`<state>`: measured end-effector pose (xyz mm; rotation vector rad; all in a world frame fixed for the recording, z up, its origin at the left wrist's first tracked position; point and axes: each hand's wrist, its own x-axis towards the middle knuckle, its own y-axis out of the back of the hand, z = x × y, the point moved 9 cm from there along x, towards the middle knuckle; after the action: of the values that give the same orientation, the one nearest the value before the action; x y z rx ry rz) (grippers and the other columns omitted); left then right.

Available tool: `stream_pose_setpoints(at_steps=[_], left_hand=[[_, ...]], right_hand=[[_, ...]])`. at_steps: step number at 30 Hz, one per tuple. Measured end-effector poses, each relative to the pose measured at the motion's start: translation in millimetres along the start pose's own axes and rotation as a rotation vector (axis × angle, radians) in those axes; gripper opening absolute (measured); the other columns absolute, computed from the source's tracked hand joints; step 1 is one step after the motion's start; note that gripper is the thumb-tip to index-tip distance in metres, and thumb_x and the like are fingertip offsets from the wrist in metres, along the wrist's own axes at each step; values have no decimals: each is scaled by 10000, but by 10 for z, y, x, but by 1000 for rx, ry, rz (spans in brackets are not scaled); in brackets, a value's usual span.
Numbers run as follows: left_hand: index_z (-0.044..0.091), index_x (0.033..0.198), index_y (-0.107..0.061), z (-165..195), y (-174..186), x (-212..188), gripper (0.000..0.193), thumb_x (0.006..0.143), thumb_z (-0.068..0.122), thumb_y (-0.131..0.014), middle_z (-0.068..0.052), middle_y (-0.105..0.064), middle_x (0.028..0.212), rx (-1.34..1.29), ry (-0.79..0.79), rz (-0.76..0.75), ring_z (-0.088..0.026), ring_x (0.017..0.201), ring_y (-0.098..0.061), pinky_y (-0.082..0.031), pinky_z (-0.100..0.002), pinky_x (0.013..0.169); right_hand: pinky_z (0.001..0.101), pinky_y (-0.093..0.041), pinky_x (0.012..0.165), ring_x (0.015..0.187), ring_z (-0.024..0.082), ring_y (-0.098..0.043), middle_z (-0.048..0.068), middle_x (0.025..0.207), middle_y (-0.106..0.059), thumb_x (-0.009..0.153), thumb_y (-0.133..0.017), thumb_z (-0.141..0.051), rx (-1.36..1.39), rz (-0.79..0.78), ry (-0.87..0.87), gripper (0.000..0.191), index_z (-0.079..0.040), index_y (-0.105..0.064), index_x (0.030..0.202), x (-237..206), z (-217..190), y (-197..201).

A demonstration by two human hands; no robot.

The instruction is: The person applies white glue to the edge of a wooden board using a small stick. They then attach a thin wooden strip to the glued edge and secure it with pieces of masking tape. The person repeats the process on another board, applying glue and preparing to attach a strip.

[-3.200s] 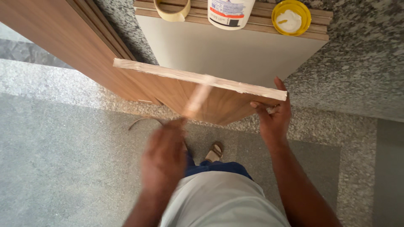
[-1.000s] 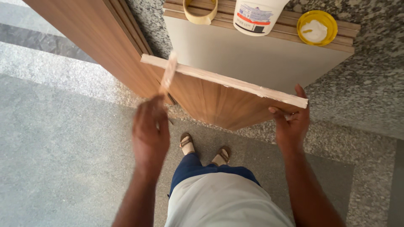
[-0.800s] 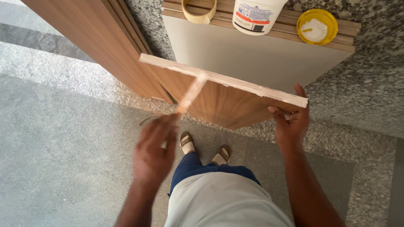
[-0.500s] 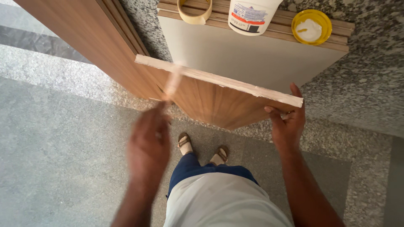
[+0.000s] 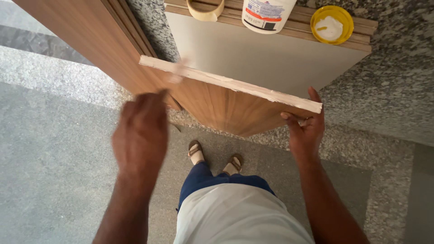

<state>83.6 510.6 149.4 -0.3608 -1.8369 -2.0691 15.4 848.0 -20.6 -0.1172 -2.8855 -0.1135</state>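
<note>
A: Wooden panel [image 5: 226, 108] stands on edge between my 2 hands, its top edge coated white; my right hand [image 5: 305, 129] clamps its right corner, as it did 1 second ago.

B: And what moved?

A: My left hand [image 5: 142, 131] swept back toward the left end. It pinches a thin blurred strip [image 5: 178, 72], now near that end rather than mid-edge. I judge the spreading is nearly across. 1 white bottle [image 5: 266, 13] and 1 yellow lid [image 5: 332, 25] sit beyond.
</note>
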Motion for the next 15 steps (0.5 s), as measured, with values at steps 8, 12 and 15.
stream_pose_setpoints(at_steps=[8, 12, 15], left_hand=[[52, 1161, -685, 60, -210, -408, 159, 1010, 24, -648, -131, -746, 1172, -391, 124, 56, -240, 998, -735, -634, -365, 767], [22, 1180, -707, 807, -340, -492, 293, 890, 24, -662, -164, -742, 1148, -635, -16, -43, -303, 980, -736, -627, -397, 758], [65, 1230, -668, 1268, -372, -452, 236, 999, 40, -630, -137, -730, 1232, -865, -125, -194, -263, 1041, -732, -642, -355, 820]], right_hand=[[339, -578, 1077, 1275, 196, -625, 162, 1463, -557, 968, -782, -48, -93, 8, 49, 781, 3, -333, 1605, -20, 82, 66], [342, -586, 1047, 1227, 185, -632, 152, 1372, -589, 963, -774, -46, 48, 0, 50, 793, -2, -327, 1618, 14, 94, 56], [330, -612, 920, 1108, 186, -696, 142, 1300, -669, 964, -697, -41, -88, 46, -85, 734, -23, -348, 1609, 39, 192, 86]])
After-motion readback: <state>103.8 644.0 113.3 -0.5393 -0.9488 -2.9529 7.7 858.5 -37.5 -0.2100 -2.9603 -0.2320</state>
